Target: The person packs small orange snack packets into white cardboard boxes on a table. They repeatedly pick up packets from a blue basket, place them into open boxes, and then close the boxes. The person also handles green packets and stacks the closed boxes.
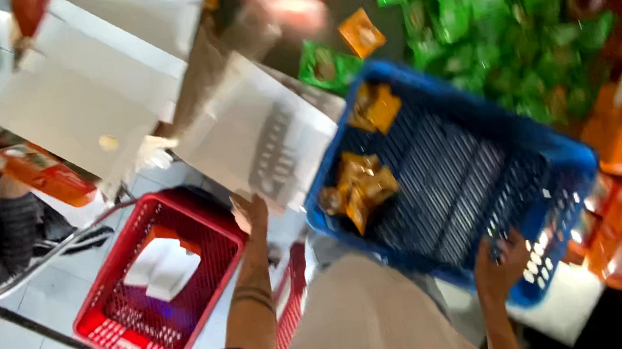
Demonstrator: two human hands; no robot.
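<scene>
Pale floor tiles run under a red basket (161, 290) holding white packets. Nearest, the right hand (499, 262) clenches its fingers on the near rim of the blue crate (456, 174), which tilts away rightward, orange-gold sachets (360, 185) inside. Farther left, the left hand (252, 215) grips a white bag (258, 137).

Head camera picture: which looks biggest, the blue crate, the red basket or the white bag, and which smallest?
1. blue crate, held at its rim by the right hand.
2. red basket and white bag, touched by the left hand: these look alike in size, and the bag is partly hidden, so no ranking.
</scene>
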